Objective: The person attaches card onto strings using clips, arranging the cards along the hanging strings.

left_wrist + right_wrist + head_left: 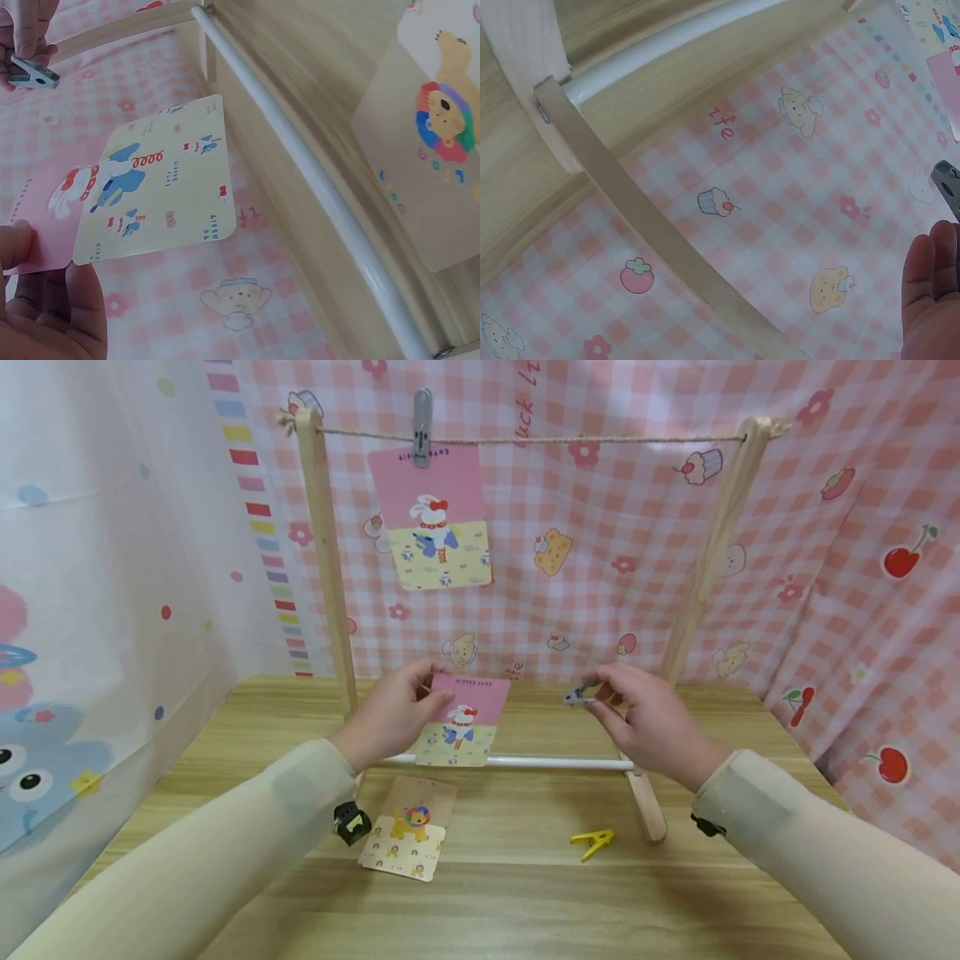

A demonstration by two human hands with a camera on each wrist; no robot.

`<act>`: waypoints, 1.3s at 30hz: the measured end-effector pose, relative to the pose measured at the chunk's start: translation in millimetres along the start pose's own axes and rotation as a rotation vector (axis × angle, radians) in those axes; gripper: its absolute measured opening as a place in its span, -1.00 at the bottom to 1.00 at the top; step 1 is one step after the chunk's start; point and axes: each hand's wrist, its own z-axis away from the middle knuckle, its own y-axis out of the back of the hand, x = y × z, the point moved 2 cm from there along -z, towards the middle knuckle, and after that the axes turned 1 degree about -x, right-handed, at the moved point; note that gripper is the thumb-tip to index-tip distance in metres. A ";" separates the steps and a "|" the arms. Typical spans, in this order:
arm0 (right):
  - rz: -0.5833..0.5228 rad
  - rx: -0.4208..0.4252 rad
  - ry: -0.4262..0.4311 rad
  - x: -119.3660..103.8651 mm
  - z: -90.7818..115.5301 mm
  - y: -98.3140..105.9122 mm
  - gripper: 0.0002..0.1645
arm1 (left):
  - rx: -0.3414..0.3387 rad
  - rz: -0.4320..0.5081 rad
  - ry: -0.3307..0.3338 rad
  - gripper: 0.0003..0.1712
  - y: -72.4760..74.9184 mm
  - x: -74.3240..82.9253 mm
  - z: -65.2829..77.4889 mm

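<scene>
My left hand [397, 708] pinches a pink and yellow rabbit card [468, 727] by its upper left edge, in front of the white crossbar. In the left wrist view the thumb lies over the pink part of that card [161, 187]. To the right, apart from the card, my right hand [648, 714] holds a grey clothespin [577, 695] between thumb and fingers. A similar rabbit card [435, 518] hangs from the rope [585, 440], held by another grey clothespin [422, 427]. On the table lie a lion card [410, 831] and a yellow clothespin [594, 842].
A wooden frame with a left post [327, 560], a right post [716, 543] and a white crossbar [555, 763] stands on the wooden table [525, 902]. Behind it hangs a pink checked cloth [637, 610]; a white patterned curtain [112, 568] is on the left.
</scene>
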 end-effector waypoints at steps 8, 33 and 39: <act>-0.025 0.065 0.028 -2.7 -6.6 7.9 -0.68 | 0.024 0.005 0.001 -0.77 1.8 11.9 -5.6; -0.057 0.191 0.112 -20.2 -27.0 31.7 -0.72 | 0.065 0.010 -0.126 -0.81 11.3 46.5 -20.9; -0.067 0.220 0.130 -24.6 -33.0 38.7 -0.74 | 0.082 0.019 -0.147 -0.79 14.3 55.2 -25.4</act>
